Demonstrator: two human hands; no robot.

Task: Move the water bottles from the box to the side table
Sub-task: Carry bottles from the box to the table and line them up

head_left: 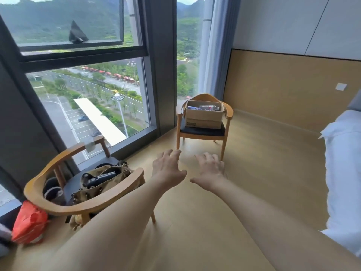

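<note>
A cardboard box (203, 118) sits on the black seat of a wooden armchair (228, 112) by the window corner. Inside it lie clear water bottles (209, 107) on their sides, one with a red and white label, and a blue item beside them. My left hand (168, 165) and my right hand (210, 169) reach forward over the floor, both empty with fingers spread, still well short of the chair and box. No side table is in view.
A second wooden armchair (82, 202) at the near left holds a tan bag (101, 182) with dark gear. An orange bag (29, 222) lies at the far left. A white bed (343, 173) lines the right side. Large windows (88, 106) run along the left.
</note>
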